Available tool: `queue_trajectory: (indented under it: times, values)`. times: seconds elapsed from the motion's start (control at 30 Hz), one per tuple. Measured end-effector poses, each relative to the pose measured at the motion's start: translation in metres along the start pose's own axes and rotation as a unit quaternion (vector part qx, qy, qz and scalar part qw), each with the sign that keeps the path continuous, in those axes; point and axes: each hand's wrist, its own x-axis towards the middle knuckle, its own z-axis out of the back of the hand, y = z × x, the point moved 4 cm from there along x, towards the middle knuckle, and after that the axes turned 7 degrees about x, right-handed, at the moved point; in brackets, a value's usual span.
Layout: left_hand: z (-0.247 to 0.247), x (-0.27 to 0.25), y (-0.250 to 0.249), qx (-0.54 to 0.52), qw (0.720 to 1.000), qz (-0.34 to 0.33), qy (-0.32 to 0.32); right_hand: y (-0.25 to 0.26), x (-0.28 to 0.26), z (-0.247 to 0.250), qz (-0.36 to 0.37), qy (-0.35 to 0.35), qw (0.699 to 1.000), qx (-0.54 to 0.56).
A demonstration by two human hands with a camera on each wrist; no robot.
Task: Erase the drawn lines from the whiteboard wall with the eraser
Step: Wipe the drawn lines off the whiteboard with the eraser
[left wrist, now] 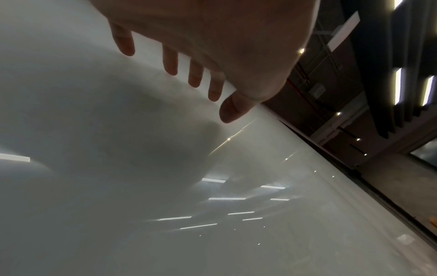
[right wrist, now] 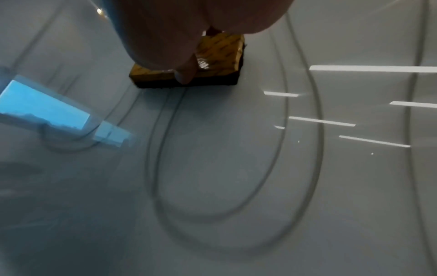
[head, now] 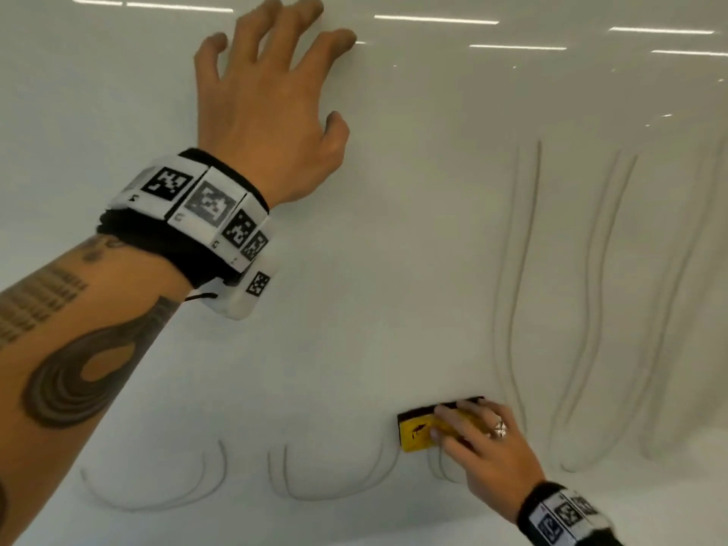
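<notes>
A yellow eraser (head: 418, 433) with a black felt underside lies flat against the white whiteboard wall (head: 394, 230). My right hand (head: 468, 431) grips it low on the wall, fingers curled over its top; the wrist view shows the eraser (right wrist: 222, 56) under my thumb. Thin grey drawn lines (head: 524, 269) run up the wall to the right of the eraser, and curved lines (head: 331, 494) loop below and left of it. My left hand (head: 272, 69) is spread high on the wall, fingertips (left wrist: 171, 71) touching the surface, holding nothing.
Ceiling lights reflect as bright streaks (head: 437, 19) on the glossy wall. In the left wrist view the wall's top edge (left wrist: 331, 155) meets a dark ceiling with lamps (left wrist: 398, 85). A bluish window reflection (right wrist: 47, 110) shows on the wall.
</notes>
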Motion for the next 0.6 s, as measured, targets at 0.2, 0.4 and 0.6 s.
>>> queue_trajectory:
  times: [0.2, 0.4, 0.6]
  values:
    - [-0.005, -0.003, 0.002, 0.023, 1.0, -0.005, -0.009, -0.121, 0.127, 0.128, -0.047, -0.236, 0.971, -0.012]
    - [-0.009, -0.001, 0.004, 0.06, 0.998, -0.008, -0.024, -0.166, 0.168, 0.182, -0.143, -0.302, 0.942, 0.023]
    - [-0.016, 0.0, -0.001, 0.052, 0.998, 0.012, -0.04, -0.073, -0.016, 0.021, -0.04, -0.131, 0.99, 0.011]
